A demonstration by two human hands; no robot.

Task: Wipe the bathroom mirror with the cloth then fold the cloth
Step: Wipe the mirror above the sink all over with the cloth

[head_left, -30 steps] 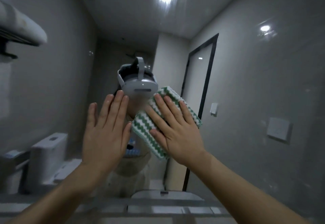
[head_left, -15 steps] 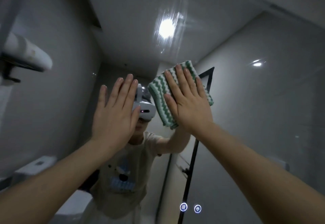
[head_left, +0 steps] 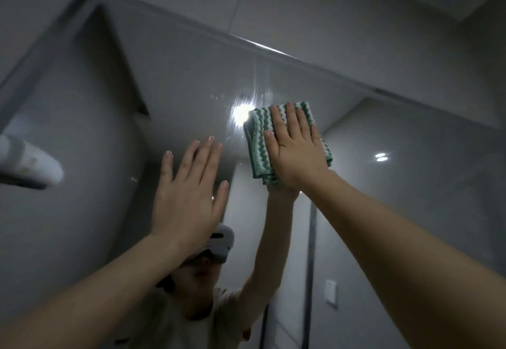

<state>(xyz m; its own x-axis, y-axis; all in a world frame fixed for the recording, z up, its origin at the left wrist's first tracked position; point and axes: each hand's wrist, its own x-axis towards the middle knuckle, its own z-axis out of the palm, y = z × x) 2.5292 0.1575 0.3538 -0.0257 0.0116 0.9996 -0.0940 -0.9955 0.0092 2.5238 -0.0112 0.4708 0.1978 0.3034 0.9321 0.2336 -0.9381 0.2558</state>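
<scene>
The right hand (head_left: 297,151) lay flat, fingers spread, pinning the cloth (head_left: 258,140) to the mirror (head_left: 178,88). The left hand (head_left: 189,192) was open and empty beside it, lower.

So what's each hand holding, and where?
Right hand presses the folded green-striped cloth flat against the mirror, palm over its middle. Left hand: nothing.

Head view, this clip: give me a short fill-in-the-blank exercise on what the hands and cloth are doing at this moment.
1. The cloth is pressed flat against the mirror by the ____ hand.
2. The left hand is open and holds ____.
3. The cloth's wavy stripes are white and ____.
4. The bright reflected light sits just to the ____ of the cloth.

Missing words: right; nothing; green; left
</scene>
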